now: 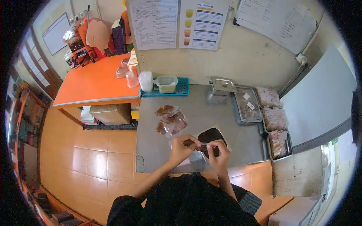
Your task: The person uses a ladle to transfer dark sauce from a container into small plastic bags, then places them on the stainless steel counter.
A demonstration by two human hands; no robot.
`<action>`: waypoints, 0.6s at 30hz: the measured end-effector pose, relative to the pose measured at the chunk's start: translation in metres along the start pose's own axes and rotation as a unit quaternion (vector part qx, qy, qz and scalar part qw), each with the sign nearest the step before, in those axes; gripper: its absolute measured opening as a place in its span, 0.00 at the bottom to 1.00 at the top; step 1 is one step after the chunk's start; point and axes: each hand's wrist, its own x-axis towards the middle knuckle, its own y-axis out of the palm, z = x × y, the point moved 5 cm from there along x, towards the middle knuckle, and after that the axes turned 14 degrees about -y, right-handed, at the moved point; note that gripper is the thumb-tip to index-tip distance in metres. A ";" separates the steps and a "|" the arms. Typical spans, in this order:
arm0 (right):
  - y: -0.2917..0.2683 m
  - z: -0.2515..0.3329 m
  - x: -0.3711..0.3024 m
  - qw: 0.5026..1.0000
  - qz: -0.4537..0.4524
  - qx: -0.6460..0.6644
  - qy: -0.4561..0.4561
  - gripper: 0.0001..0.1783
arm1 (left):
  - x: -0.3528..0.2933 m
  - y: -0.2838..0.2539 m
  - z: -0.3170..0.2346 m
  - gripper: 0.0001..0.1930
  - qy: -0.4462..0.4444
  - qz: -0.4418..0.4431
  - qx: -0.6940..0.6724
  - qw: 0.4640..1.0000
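My left hand (pixel 183 150) and my right hand (pixel 219 153) meet over the near part of the steel table (pixel 151 140). Both sets of fingers are closed, pinching what looks like the edge of a small clear plastic bag (pixel 203 144) stretched between them; its contents cannot be made out. Just behind and below my fingers stands a metal container (pixel 213 135) with something dark brown inside, partly covered by my right hand. To the left of it lies a loose pile of clear packets (pixel 171 119) filled with reddish-brown stuff. Some clear plastic (pixel 184 162) lies under my left wrist.
A teal tray (pixel 182 89) at the back holds plastic tubs. Right of it are a lidded steel pan (pixel 223 85), a covered tray (pixel 248 104) and metal trays of packed sachets (pixel 277 141). An orange table (pixel 94 81) adjoins on the left. Papers hang on the wall.
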 end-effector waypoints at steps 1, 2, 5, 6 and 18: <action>0.003 0.001 0.001 1.000 0.011 -0.003 -0.014 0.04 | -0.001 -0.005 0.003 0.02 0.000 -0.002 0.001 1.000; 0.007 0.003 0.002 0.999 0.023 -0.007 -0.029 0.04 | -0.001 -0.010 0.010 0.02 -0.016 0.000 -0.022 1.000; 0.027 0.009 0.001 0.997 0.065 0.045 -0.022 0.05 | -0.007 -0.019 0.018 0.02 -0.048 0.014 -0.034 0.998; 0.031 0.008 0.000 0.997 0.065 0.046 -0.021 0.05 | -0.009 -0.020 0.020 0.02 -0.064 0.028 -0.024 0.997; 0.048 -0.030 -0.033 0.991 0.098 -0.044 0.075 0.10 | 0.026 -0.079 0.037 0.03 0.068 -0.133 -0.009 0.989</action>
